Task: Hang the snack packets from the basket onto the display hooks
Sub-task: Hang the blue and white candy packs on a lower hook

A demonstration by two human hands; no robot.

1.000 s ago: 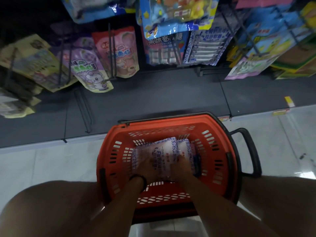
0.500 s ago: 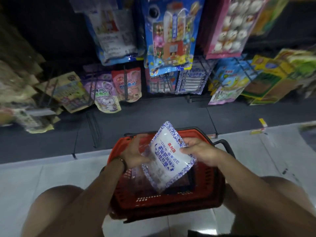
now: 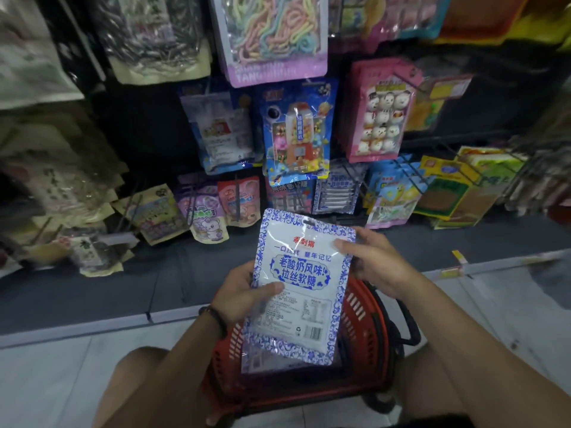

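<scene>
A white snack packet (image 3: 301, 282) with a blue patterned border is held upright above the red basket (image 3: 367, 329). My left hand (image 3: 244, 293) grips its left edge, thumb across the front. My right hand (image 3: 377, 261) pinches its upper right corner. A hang hole shows at the packet's top. More packets of the same kind hang on a low hook (image 3: 338, 189) just behind. Another packet (image 3: 256, 359) lies in the basket below, mostly hidden.
Display hooks carry many packets: a purple one (image 3: 205, 211), a blue toy pack (image 3: 296, 131), a pink marshmallow pack (image 3: 383, 112), yellow-green packs (image 3: 457, 186). A dark base shelf (image 3: 92, 288) runs below them. The basket sits on pale floor tiles between my knees.
Both hands lifted one packet out of the basket and turned it upright facing me. My view tilted up toward the hooks.
</scene>
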